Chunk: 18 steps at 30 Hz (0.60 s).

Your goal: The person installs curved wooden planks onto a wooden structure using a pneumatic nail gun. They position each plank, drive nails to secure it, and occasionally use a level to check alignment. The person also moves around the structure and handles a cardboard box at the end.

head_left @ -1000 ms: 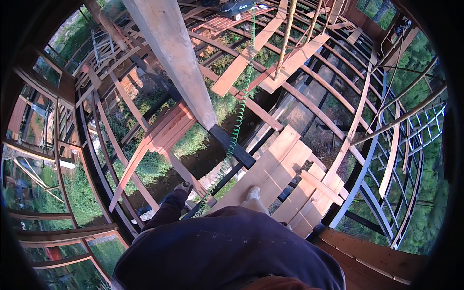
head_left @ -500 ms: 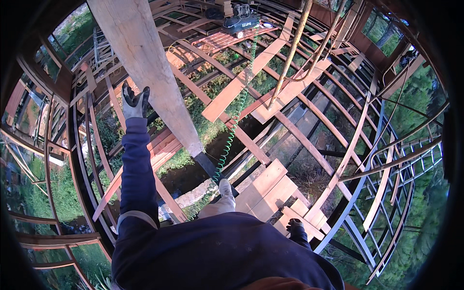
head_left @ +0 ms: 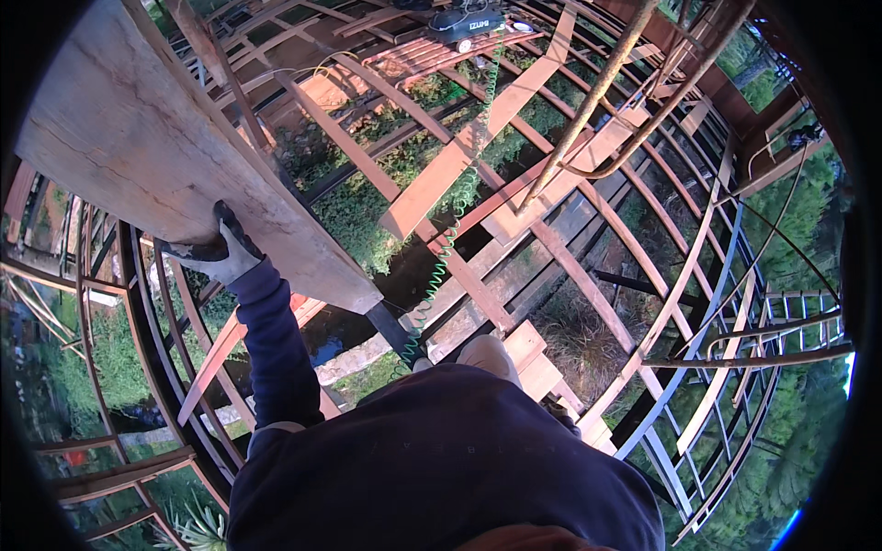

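A wide, heavy wooden plank [head_left: 175,156] stands tilted in front of me on the left, its lower end on a dark metal beam [head_left: 390,329]. My left hand [head_left: 230,255], in a grey and black glove, is at the plank's left edge. Its thumb lies against the broad face and the other fingers reach along the edge. Low on the right, my right hand [head_left: 562,415] shows only as a dark scrap beside my body, near some short boards [head_left: 537,363]. Its fingers are hidden.
Open floor joists [head_left: 588,266] cross above ground, plants and dark water. A loose board [head_left: 478,147] spans them. A green coiled hose [head_left: 446,253] runs from a compressor [head_left: 467,26] to near my feet. Bent poles [head_left: 588,110] rise at the right.
My left hand has gone from beside the plank to its edge, coming lower and nearer. The plank's upper part now leans further left. My body has shifted, covering most of my right hand.
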Motion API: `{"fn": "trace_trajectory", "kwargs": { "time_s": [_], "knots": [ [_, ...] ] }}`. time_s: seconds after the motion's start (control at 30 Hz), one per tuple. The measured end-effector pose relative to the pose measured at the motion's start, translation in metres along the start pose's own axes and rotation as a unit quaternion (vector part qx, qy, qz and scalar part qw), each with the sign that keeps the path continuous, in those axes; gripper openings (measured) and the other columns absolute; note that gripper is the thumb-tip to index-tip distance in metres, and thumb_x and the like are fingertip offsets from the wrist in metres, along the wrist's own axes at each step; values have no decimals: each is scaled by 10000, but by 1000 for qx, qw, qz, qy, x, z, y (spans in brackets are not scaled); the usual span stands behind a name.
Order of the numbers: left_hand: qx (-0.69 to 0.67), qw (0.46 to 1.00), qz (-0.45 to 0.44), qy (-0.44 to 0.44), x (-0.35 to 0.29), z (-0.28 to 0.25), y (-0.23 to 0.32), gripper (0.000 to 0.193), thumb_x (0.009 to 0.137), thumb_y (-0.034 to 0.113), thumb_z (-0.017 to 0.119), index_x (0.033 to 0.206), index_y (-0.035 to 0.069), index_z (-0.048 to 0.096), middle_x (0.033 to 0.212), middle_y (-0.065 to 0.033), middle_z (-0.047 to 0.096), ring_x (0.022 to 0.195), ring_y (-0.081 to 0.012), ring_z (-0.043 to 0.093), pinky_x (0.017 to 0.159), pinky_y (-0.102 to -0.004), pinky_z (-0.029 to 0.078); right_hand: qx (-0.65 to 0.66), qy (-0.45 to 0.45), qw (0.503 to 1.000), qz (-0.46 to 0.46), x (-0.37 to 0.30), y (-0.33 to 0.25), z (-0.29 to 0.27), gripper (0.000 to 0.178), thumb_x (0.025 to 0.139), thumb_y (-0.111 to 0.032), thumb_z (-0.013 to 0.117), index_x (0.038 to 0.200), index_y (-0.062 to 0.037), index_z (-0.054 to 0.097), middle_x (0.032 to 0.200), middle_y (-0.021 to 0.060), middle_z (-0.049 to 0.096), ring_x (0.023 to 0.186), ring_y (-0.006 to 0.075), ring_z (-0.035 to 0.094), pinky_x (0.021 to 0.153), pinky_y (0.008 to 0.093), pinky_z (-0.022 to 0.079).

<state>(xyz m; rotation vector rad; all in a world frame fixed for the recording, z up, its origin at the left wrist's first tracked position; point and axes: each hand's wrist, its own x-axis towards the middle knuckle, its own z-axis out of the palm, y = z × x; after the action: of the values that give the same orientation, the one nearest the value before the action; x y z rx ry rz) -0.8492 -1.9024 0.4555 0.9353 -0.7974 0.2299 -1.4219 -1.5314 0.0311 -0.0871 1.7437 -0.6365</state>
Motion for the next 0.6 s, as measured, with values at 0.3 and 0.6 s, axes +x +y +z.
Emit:
{"fn": "trace_trajectory", "kwargs": {
  "time_s": [0.3,0.6],
  "knots": [
    [309,940,132,50,0,1,-53,496,938,310,466,1244,-79,432,1292,-249,390,1176,-300,438,986,-437,379,-160,98,790,-584,117,-516,68,281,889,-98,630,1152,-3,604,1093,65,653,968,155,617,886,279,484],
    [373,917,6,141,13,63,-46,310,947,222,477,1084,-47,548,1048,-170,617,904,-256,609,806,-363,500,-104,383,425,-813,-7,-915,164,775,773,-335,756,1331,58,390,1218,242,514,1104,367,540,946,459,450]
  ]
}}
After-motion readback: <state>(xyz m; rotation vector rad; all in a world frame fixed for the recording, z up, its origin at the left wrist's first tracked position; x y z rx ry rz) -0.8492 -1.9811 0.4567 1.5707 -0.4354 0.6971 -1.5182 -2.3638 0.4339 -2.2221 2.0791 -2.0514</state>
